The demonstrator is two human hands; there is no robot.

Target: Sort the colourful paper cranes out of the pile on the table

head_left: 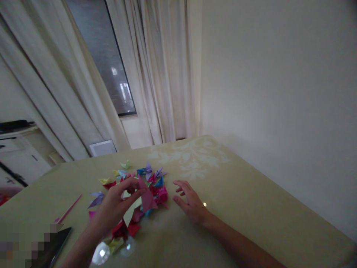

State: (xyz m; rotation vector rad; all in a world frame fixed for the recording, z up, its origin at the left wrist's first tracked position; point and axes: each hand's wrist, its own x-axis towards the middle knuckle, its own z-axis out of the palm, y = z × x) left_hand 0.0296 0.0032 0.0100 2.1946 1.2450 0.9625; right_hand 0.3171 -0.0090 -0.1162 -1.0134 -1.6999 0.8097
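Between the thumb and fingers of my left hand [121, 197] is a pink folded paper [147, 196], pointed at its top and lower corner. It is held above a cluster of colourful origami pieces on the table. Among these are a magenta folded piece [162, 194], a purple origami piece [96, 199], a red folded piece [120, 230] and a pale green paper [130, 214]. Part of the cluster is hidden behind my left hand. My right hand [190, 203] is to the right of the cluster, fingers apart, holding nothing.
A thin pink stick [71, 208] lies left of the origami. At the lower left is a dark flat device [57, 243], partly blurred out. The table [228, 208] has a pale green patterned cover and borders a white wall [279, 93]. Curtains [170, 74] hang behind it.
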